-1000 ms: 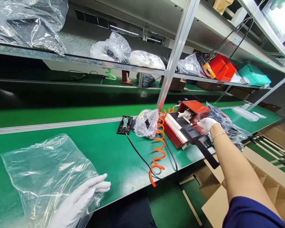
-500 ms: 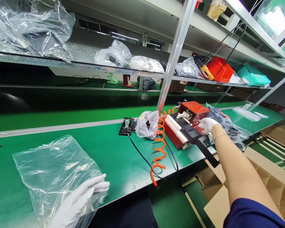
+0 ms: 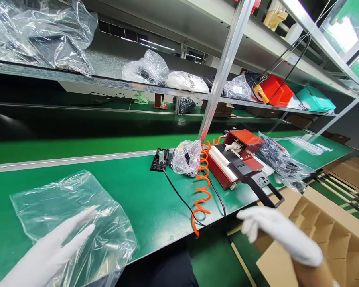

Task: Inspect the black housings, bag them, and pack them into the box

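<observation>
My left hand (image 3: 58, 243), in a white glove, lies over a clear plastic bag (image 3: 113, 217) at the table's left front. Its thumb and fingers are stretched out and apart; it grips nothing. My right hand (image 3: 267, 225), also white-gloved and slightly blurred, hangs in the air past the front edge. Its fingers are loosely bent, with nothing seen in them. Just above it, a black bracket-like part with a handle frame (image 3: 265, 189) rests on a red machine (image 3: 218, 173) with a white front bar (image 3: 223, 163) and sticks out toward the edge.
An orange coiled hose (image 3: 202, 189) and black cables run over the edge. A screwdriver (image 3: 161, 157) lies in a black tray beside a bagged item (image 3: 187, 157). Bagged black parts (image 3: 284, 159) lie right of the machine. An open carton (image 3: 332, 231) with dividers stands below right.
My right hand has left the machine and come down toward me, past the table edge. The black part's handle frame now shows fully. My left hand has shifted left across the bag, fingers more spread.
</observation>
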A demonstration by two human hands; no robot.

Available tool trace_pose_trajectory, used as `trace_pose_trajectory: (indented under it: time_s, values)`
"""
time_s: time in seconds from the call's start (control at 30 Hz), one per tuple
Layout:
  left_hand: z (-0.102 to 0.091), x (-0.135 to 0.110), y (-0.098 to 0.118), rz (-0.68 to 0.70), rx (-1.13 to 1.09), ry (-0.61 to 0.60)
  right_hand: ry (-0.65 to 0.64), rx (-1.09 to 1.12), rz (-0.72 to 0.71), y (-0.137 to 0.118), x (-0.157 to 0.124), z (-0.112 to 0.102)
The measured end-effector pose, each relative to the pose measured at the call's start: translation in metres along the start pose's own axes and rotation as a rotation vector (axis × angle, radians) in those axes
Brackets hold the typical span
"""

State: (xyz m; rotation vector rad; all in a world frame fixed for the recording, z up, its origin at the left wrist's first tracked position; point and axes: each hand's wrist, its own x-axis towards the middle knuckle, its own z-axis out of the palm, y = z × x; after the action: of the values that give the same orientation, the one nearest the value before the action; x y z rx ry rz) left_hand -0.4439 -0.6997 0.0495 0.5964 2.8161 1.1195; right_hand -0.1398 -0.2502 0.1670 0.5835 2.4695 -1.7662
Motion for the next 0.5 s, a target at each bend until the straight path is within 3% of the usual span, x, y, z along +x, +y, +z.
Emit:
trace_pose_trajectory:
  time_s: [0.1, 0.2, 0.3, 0.5]
  values:
    - [0.011, 0.014, -0.009, 0.040, 0.176, -0.131, -0.221, 0.128, 0.142, 0.034, 0.019, 0.074]
    - [0.022, 0.021, -0.013, 0.098, 0.247, -0.154, -0.296, 0.282, 0.188, 0.057, 0.044, 0.112]
    - [0.028, 0.023, -0.015, 0.148, 0.272, -0.130, -0.289, 0.311, 0.197, 0.056, 0.053, 0.114]
    - [0.029, 0.025, -0.025, 0.179, 0.284, -0.127, -0.119, 0.262, 0.095, 0.038, 0.045, 0.086]
